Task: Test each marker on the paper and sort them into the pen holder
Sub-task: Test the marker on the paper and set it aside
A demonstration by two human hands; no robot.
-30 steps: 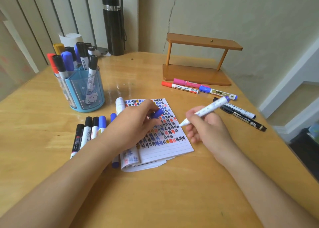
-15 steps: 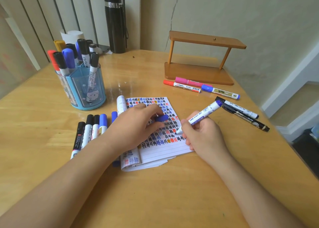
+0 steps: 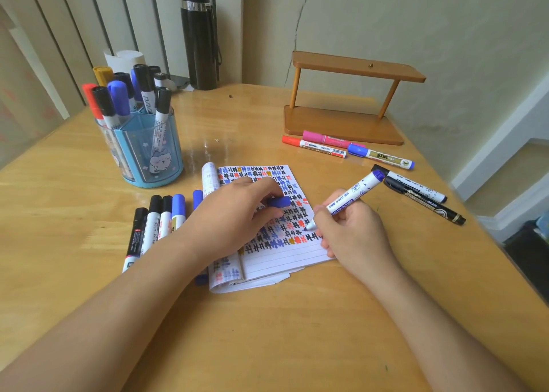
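My right hand (image 3: 353, 231) grips an uncapped white marker with a blue end (image 3: 353, 192), its tip touching the lined paper (image 3: 285, 255), which is covered in coloured marks. My left hand (image 3: 231, 216) rests on the notepad and pinches the marker's blue cap (image 3: 279, 201). The blue pen holder (image 3: 148, 154) stands at the left with several markers upright in it. A row of several markers (image 3: 157, 222) lies left of the notepad, partly under my left arm.
Red, pink and blue-capped markers (image 3: 326, 145) lie in front of a wooden stand (image 3: 341, 121). Two black markers (image 3: 421, 195) lie at the right, near the table edge. A black flask (image 3: 199, 35) stands at the back by the wall.
My right hand lowered the marker from above the page until its tip met the paper. My left hand stayed on the notepad with the cap.
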